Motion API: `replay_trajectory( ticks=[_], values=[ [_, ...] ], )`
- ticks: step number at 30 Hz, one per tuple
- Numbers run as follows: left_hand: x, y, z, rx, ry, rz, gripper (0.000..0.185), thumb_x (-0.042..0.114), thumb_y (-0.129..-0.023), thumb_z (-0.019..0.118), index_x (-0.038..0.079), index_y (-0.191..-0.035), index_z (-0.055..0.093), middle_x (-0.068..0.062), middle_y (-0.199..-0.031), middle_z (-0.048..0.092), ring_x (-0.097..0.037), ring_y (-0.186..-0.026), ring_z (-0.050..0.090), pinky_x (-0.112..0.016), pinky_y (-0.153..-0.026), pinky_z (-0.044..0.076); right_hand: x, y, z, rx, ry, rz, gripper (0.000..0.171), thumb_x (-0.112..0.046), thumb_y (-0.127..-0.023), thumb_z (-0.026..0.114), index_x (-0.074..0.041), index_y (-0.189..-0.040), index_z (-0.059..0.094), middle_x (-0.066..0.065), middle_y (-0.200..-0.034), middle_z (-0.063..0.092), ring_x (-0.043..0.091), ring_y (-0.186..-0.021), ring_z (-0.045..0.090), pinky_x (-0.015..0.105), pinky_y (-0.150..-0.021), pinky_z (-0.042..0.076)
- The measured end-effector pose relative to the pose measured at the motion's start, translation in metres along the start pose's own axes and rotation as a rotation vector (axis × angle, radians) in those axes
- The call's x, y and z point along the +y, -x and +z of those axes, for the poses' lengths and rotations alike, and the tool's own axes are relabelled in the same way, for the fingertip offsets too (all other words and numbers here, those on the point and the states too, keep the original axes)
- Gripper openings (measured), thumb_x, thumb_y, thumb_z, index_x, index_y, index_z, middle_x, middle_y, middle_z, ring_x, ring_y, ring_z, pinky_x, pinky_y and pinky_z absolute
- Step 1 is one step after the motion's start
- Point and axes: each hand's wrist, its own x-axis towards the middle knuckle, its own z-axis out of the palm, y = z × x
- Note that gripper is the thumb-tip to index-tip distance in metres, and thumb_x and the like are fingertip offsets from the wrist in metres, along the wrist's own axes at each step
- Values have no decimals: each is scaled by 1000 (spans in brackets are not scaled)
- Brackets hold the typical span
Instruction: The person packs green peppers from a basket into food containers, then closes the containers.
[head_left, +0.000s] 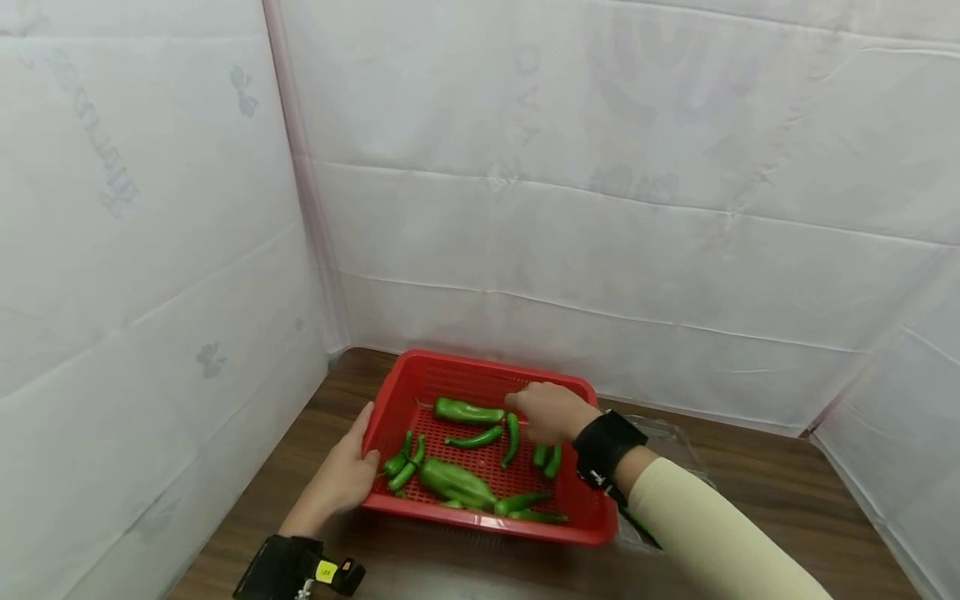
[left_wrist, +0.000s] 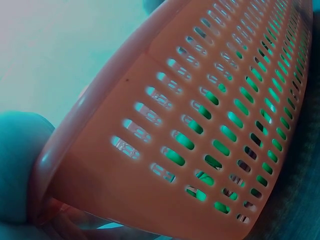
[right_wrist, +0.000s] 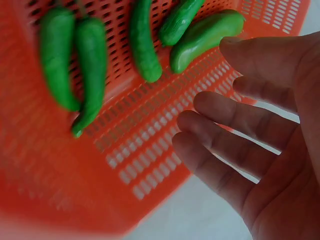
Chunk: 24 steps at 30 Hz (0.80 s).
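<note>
Green peppers (head_left: pixel 456 481) are scattered in the red basket (head_left: pixel 491 522), near a white sheet (head_left: pixel 600 250); the basket's left side is gripped by the left hand (head_left: pixel 343 471); the right hand (head_left: pixel 553 412) is held above its right part, fingers spread apart.

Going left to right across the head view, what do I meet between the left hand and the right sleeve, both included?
Left hand → cluster of small green peppers → slim green pepper lying crosswise → right hand → black wristband → cream sleeve.
</note>
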Motion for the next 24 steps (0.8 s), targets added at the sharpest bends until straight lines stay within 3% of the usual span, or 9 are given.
replay_trajectory(
  ticks=[7,12,18,24],
  values=[
    [0,-1,4,17,9,4,74,2,-106,42,5,-168,3,-31,-167,28,-49,-149,39,-67,-119,34,-14,-49,23,0,70,-31,43,-16,-99,71,-13,-141,64,7,-130,72,24,-117,69,39,-98,58],
    [1,-1,10,17,20,-9,73,2,-106,43,6,-168,4,-30,-167,29,-50,-149,41,-68,-117,36,-21,-74,46,14,140,-38,51,-21,-98,73,-15,-147,59,9,-142,65,23,-122,68,35,-99,58],
    [4,-2,15,27,39,-12,74,1,-105,44,8,-168,7,-28,-166,33,-49,-147,43,-69,-115,37,-21,-81,61,64,166,1,55,-23,-95,77,-17,-146,58,10,-143,63,23,-113,70,34,-91,60],
    [7,0,15,18,42,-8,74,1,-105,43,7,-168,7,-29,-166,32,-49,-147,43,-69,-116,37,-17,-75,64,70,153,6,47,-14,-98,70,-17,-144,60,8,-132,70,23,-109,71,36,-91,60]
  ],
)
